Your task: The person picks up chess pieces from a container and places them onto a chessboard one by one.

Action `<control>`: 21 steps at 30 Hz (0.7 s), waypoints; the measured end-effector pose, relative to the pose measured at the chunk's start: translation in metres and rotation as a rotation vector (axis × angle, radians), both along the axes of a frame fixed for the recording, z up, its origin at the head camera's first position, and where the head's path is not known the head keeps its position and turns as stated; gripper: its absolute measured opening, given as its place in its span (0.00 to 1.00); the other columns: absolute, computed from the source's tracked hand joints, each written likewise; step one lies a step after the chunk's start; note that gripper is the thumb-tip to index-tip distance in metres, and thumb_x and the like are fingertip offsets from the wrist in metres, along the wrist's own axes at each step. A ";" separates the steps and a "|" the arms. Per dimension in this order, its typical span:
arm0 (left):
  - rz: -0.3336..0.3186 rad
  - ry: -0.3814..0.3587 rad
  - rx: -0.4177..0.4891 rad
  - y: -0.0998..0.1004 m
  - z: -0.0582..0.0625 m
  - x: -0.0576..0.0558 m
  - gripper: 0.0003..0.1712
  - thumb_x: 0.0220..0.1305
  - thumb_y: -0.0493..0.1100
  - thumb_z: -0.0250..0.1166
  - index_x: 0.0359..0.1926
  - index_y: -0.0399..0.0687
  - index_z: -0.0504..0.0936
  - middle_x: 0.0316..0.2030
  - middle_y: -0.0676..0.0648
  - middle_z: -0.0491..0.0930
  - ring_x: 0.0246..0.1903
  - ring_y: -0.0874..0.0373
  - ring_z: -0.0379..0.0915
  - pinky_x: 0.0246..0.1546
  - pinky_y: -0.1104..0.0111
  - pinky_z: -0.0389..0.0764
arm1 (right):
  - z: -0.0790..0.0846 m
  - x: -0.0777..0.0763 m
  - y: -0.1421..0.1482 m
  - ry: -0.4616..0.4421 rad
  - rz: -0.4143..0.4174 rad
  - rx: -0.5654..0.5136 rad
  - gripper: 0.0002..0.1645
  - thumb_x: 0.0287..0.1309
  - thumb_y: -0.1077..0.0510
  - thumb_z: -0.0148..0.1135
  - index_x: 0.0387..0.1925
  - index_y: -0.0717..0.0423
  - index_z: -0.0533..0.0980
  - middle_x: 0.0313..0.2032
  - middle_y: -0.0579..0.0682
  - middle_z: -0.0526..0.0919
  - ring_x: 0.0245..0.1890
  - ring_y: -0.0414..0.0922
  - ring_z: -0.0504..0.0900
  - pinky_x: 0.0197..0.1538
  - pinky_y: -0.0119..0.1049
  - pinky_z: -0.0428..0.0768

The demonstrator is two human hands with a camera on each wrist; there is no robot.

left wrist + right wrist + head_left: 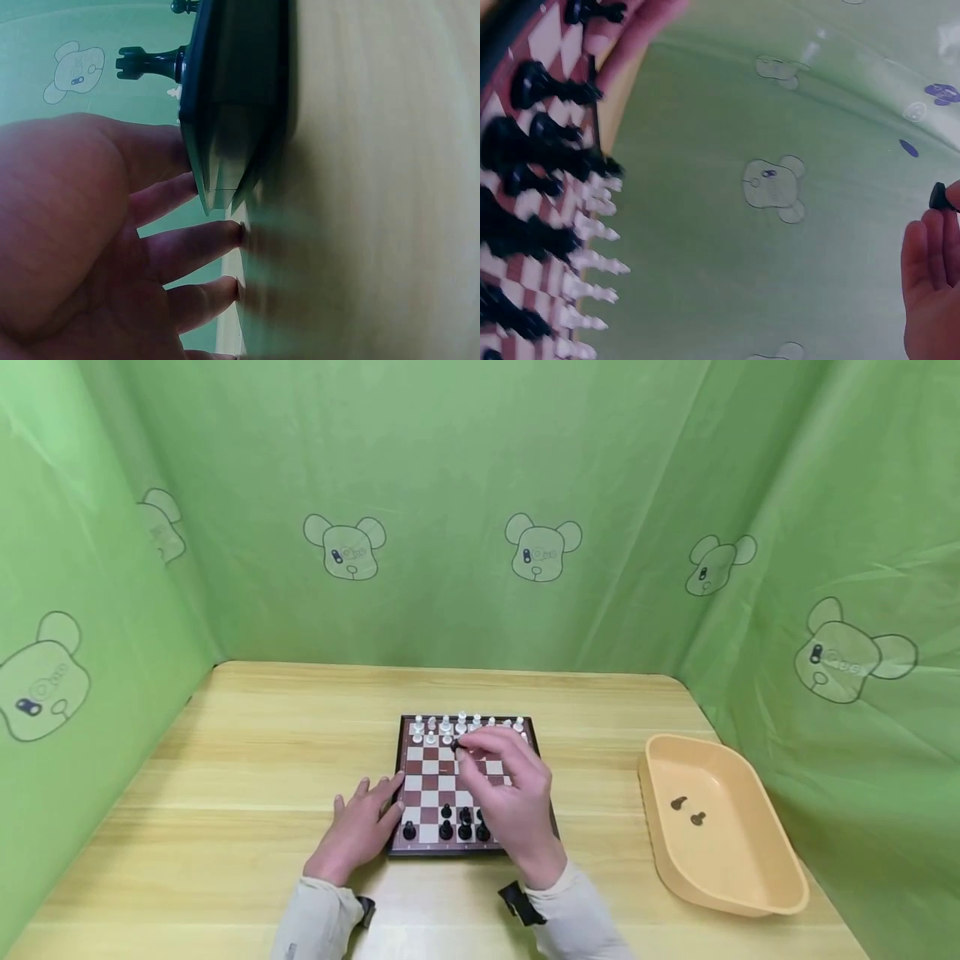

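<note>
A small chessboard (411, 798) lies on the table with white chess pieces (461, 722) along its far side and black chess pieces (446, 830) on the near side. My right hand (517, 789) is raised over the board, pinching a black chess piece (937, 196) between thumb and fingertips. My left hand (358, 829) lies at the board's left edge, fingers spread, thumb and index against its side and other fingertips on the table. Near that corner stands a black rook (154, 64). My right hand hides part of the board's right half in the head view.
An orange plastic tray (731, 881) stands on the right of the table (262, 735), with two black chess pieces (698, 818) lying in it. Green curtains (450, 627) with bear-head drawings enclose the table at the back and both sides.
</note>
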State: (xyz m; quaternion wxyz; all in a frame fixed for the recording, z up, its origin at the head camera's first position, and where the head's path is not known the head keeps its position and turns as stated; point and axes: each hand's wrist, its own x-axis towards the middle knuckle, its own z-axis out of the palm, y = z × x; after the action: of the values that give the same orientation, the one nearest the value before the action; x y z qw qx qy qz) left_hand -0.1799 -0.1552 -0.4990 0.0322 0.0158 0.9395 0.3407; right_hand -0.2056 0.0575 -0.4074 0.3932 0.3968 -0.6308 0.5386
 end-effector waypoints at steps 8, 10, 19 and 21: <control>-0.004 0.004 -0.012 0.000 0.001 0.000 0.30 0.80 0.49 0.55 0.78 0.49 0.66 0.73 0.33 0.65 0.77 0.29 0.47 0.70 0.26 0.35 | -0.021 0.003 -0.012 -0.162 -0.002 0.142 0.14 0.55 0.73 0.69 0.43 0.62 0.84 0.38 0.53 0.88 0.34 0.45 0.85 0.38 0.34 0.88; -0.006 0.006 -0.015 0.000 0.001 0.000 0.30 0.80 0.49 0.55 0.78 0.49 0.66 0.73 0.33 0.65 0.77 0.29 0.47 0.70 0.26 0.35 | -0.027 0.003 -0.014 -0.195 -0.011 0.172 0.13 0.55 0.73 0.69 0.43 0.61 0.85 0.38 0.52 0.89 0.34 0.45 0.86 0.37 0.34 0.88; -0.004 0.007 -0.015 0.000 0.002 0.001 0.30 0.80 0.49 0.55 0.77 0.49 0.66 0.73 0.32 0.65 0.76 0.29 0.47 0.70 0.26 0.35 | -0.046 0.005 -0.020 -0.376 -0.069 0.283 0.12 0.54 0.71 0.72 0.41 0.60 0.85 0.37 0.50 0.88 0.36 0.43 0.86 0.39 0.37 0.88; -0.004 0.009 -0.018 0.000 0.002 0.001 0.30 0.80 0.49 0.55 0.77 0.49 0.66 0.73 0.32 0.65 0.76 0.29 0.47 0.70 0.26 0.35 | -0.048 0.004 -0.021 -0.408 -0.083 0.317 0.12 0.54 0.71 0.72 0.41 0.60 0.85 0.37 0.50 0.88 0.36 0.43 0.86 0.39 0.37 0.88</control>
State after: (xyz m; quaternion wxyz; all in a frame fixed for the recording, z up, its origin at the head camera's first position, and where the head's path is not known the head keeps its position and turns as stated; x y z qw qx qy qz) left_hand -0.1789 -0.1551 -0.4967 0.0288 0.0189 0.9426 0.3321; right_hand -0.2013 0.0369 -0.4551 0.2122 0.3105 -0.7893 0.4854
